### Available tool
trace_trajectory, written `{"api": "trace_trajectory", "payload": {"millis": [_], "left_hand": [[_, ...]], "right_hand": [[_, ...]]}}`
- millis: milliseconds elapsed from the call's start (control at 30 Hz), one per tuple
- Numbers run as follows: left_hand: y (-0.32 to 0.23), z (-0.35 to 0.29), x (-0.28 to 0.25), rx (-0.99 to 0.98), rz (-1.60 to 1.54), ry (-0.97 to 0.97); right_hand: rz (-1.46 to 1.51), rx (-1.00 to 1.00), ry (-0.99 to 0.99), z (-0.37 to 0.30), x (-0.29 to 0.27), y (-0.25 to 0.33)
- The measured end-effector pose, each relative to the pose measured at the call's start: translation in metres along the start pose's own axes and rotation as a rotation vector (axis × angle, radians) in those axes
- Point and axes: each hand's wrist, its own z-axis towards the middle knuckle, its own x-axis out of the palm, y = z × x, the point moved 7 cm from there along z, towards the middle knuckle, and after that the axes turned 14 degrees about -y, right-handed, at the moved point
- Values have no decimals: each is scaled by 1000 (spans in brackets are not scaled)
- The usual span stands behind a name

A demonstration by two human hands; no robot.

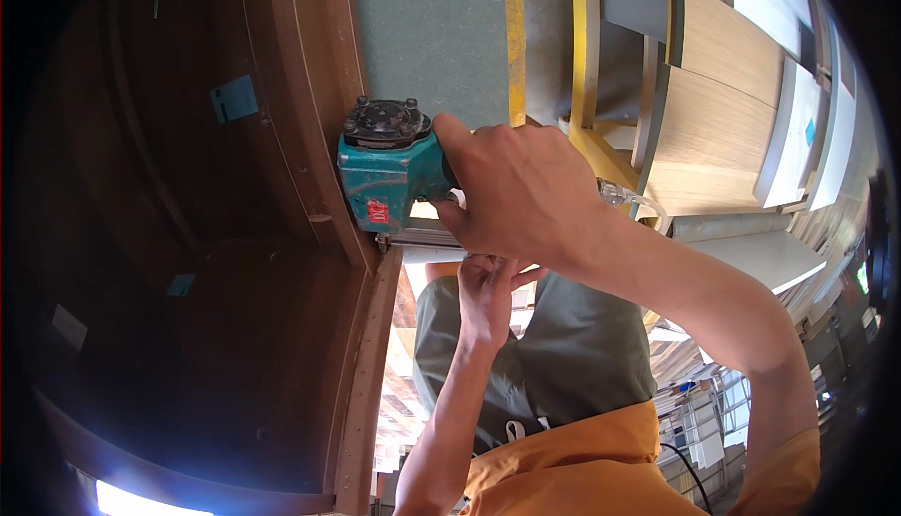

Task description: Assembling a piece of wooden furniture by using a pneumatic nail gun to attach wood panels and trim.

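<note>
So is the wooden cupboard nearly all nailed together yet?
Partly. The dark brown wooden cabinet already stands as a joined box with its trim strip on. Now the right hand presses a teal pneumatic nail gun to the front edge, while the left hand steadies underneath. How many fasteners remain cannot be seen.

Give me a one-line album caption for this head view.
Right hand grips a teal nail gun against a brown cabinet frame, while the left hand steadies underneath.

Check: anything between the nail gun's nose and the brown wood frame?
Nothing visible. The teal nail gun, gripped by the right hand, sits with its nose against the brown wood frame. The left hand is below the gun, not between them.
</note>
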Motion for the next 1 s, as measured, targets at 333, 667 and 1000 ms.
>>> {"api": "trace_trajectory", "payload": {"millis": [333, 667, 1000], "left_hand": [[-2, -5, 3, -40, -6, -58], [-4, -3, 6, -50, -30, -66], [-8, -3, 8, -40, -30, -58]], "right_hand": [[42, 18, -18, 1, 3, -3], [18, 9, -25, 2, 1, -4], [9, 5, -4, 1, -4, -2]]}}
